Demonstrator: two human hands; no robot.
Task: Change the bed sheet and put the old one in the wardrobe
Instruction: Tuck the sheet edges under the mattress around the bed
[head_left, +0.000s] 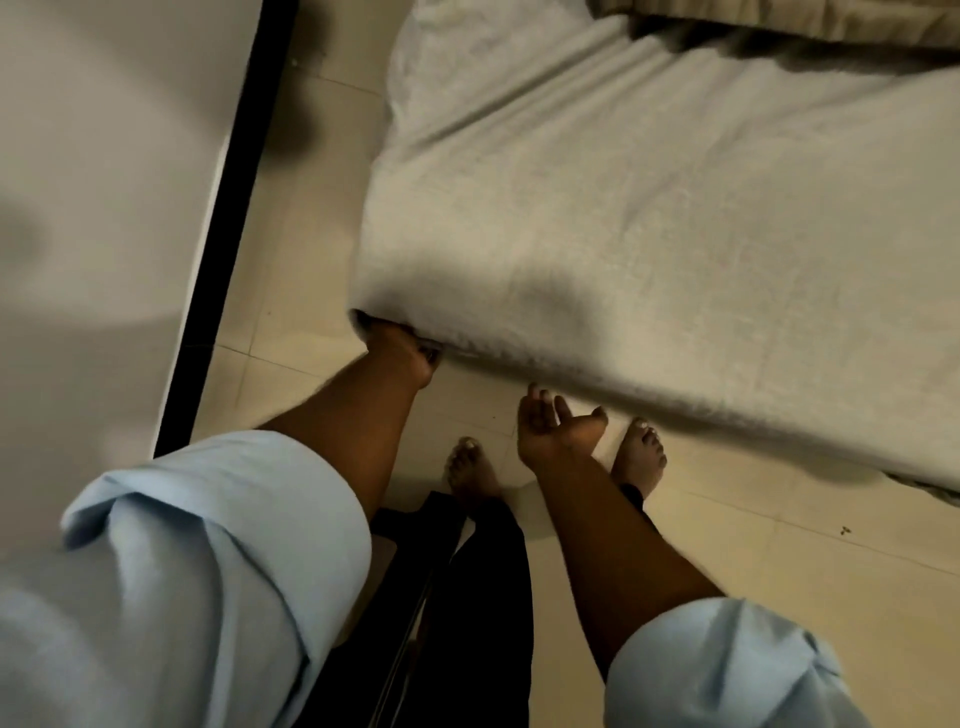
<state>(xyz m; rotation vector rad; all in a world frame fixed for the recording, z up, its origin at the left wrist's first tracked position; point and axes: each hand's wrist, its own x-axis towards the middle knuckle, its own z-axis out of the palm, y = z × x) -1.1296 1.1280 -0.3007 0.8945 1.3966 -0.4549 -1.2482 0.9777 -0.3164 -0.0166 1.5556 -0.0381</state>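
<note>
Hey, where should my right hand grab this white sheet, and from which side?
Likely the near edge of the sheet, just ahead of the right hand. Come from below with the palm up, because the cloth folds down and under there. The left hand is at the corner.

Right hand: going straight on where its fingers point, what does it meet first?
Probably the hanging edge of the white sheet, just ahead of the open right hand; depth is unclear, it might pass beneath.
</note>
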